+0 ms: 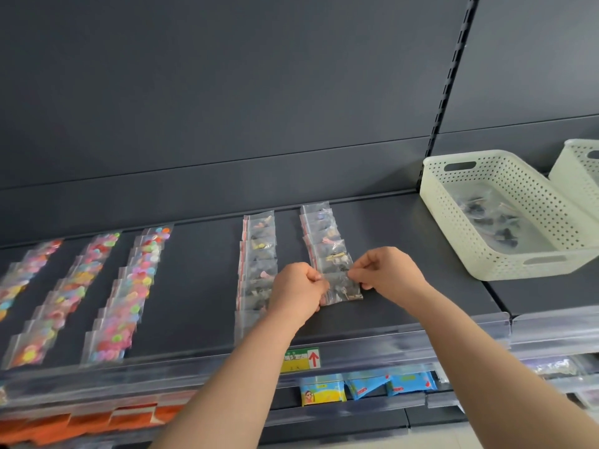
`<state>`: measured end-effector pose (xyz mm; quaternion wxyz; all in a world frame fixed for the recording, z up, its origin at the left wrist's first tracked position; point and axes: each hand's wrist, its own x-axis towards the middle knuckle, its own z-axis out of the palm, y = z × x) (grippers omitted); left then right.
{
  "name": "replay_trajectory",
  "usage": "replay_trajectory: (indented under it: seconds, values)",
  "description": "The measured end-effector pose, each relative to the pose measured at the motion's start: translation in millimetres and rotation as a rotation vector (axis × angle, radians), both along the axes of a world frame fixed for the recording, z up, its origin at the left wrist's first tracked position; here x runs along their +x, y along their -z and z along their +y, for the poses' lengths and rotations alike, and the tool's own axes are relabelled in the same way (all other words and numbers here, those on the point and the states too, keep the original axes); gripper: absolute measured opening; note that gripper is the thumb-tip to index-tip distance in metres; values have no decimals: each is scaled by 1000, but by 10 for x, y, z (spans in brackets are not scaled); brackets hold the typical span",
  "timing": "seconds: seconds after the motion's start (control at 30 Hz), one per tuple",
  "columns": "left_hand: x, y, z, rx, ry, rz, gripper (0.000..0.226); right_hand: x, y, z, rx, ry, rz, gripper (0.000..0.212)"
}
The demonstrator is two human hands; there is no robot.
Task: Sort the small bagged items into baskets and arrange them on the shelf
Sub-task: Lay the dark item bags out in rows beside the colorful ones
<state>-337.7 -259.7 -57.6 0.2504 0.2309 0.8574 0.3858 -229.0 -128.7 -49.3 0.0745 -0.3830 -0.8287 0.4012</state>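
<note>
Lying at the near end of its overlapping row on the shelf (pixel 405 306), a clear bag (pixel 343 288) of dark bits is pinched by the left hand (pixel 296 288) and right hand (pixel 387 272), one at each side; farther right, a cream perforated basket (pixel 486 254) holds more dark bagged pieces; behind it a second basket (pixel 580 170) is seen, contents hidden.

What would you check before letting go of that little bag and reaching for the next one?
1. Both hands hold the bag: left hand and right hand pinch its sides: ok.
2. Bag lies flat on the shelf: cannot tell.
3. Bag lines up with its row: ok.
4. Room left in front of the row: ok.
5. Basket has more bags inside: ok.
</note>
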Motion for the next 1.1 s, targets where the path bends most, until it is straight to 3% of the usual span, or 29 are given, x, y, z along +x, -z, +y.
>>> replay_trajectory:
  seconds: [0.1,0.27,0.37,0.67,0.87,1.1]
  values:
    - [-5,-5,47,-84,22,166,15,-74,21,-17,107,29,-15,8]
    - [-13,-50,55,-184,34,268,26,-77,43,-10,209,63,-21,17]
    - [14,-135,67,-210,27,332,32,-13,-25,65,316,75,-4,9]
    - [487,-387,814,-41,145,229,20,551,-353,626,646,83,4,13]
    - [946,-554,1480,52,258,196,20,1076,-467,1257,662,174,-37,18]
    - [1240,-603,1905,45,229,213,33,1315,-352,1870,482,64,-316,25]
